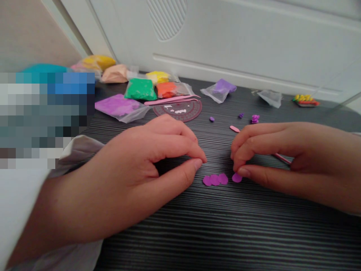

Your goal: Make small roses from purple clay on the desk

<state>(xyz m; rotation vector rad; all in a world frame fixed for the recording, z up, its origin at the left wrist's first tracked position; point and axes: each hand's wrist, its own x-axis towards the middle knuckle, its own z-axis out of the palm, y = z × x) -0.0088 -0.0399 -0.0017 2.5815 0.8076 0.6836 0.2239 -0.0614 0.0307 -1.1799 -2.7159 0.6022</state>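
My right hand pinches a small flat purple clay disc between thumb and fingertips, right at the dark striped tabletop. A thin pink stick runs under the same hand. Just left of the disc lies a row of three overlapping purple clay discs. My left hand rests on the table beside that row, thumb and forefinger pressed together in a pinch, and I cannot make out anything between them.
Bags of coloured clay lie at the back: purple, green, orange, yellow, violet. A round dark red disc with pink tools sits mid-table. Small purple clay bits and a yellow-red clay piece lie beyond.
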